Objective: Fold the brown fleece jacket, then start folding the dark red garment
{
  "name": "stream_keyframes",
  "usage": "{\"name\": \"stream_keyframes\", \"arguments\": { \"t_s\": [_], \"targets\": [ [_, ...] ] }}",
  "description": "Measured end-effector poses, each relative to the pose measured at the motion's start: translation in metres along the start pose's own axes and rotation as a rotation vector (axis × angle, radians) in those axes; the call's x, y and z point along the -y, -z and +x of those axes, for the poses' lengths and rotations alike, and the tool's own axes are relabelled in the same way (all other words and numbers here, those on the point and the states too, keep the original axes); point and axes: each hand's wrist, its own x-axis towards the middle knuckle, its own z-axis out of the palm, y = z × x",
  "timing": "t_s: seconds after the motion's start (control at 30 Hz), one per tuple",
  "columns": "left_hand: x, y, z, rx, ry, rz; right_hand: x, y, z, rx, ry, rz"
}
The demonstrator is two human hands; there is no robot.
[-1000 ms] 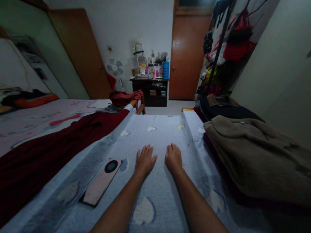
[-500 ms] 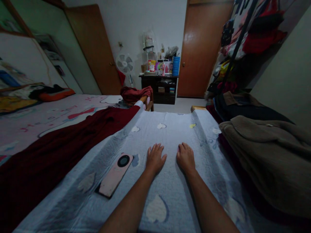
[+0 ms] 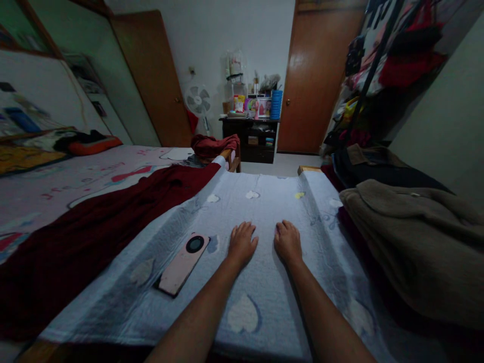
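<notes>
Resting on a sheet [image 3: 264,207] lengthwise toward twelve o'clock, your left hand [image 3: 242,243] had fingers extended, your right hand [image 3: 288,242] curled.

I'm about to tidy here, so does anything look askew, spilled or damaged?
Nothing looks spilled or damaged. The phone lies loose on the sheet, left of the left hand, perhaps out of place there; beyond, a red cloth is bunched, not folded.

- sheet [image 3: 262,272]: coloured pale blue, patterned with white hearts [image 3: 244,313] and a yellow one
- phone [image 3: 180,272]: backed in pale pink, its camera disc [image 3: 195,244] finished in black
- blanket [image 3: 151,196]: coloured dark red
- bed cover [image 3: 91,174]: coloured pink, printed with lettering [image 3: 113,166] and a red bow [image 3: 132,173]
- folded garment [image 3: 408,227]: coloured grey-brown
</notes>
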Motion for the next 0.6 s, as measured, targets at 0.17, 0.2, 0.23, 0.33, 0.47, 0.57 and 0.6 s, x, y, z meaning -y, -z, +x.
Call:
{"name": "stream_keyframes", "arguments": {
  "t_s": [0.17,0.2,0.23,0.33,0.47,0.57,0.6],
  "targets": [
    [0.007,0.011,-0.013,0.091,-0.038,0.004,0.0,0.001,-0.001,-0.022,0.004,0.007],
    [0.01,0.016,-0.014,0.101,-0.046,-0.005,0.0,0.001,-0.001,-0.024,0.005,0.008],
    [0.014,0.021,-0.015,0.103,-0.045,-0.012,0.0,0.001,-0.001,-0.023,0.005,0.01],
    [0.025,0.044,-0.013,0.056,-0.01,-0.004,-0.001,0.0,0.0,-0.011,0.004,0.018],
    [0.046,0.08,-0.001,-0.085,0.016,0.093,-0.003,-0.001,0.001,0.003,0.003,0.026],
    [0.066,0.106,0.005,-0.211,0.044,0.207,-0.003,-0.001,0.002,-0.001,0.003,0.029],
    [0.073,0.113,0.006,-0.263,0.066,0.254,-0.003,-0.002,0.002,-0.004,0.002,0.029]
  ]
}}
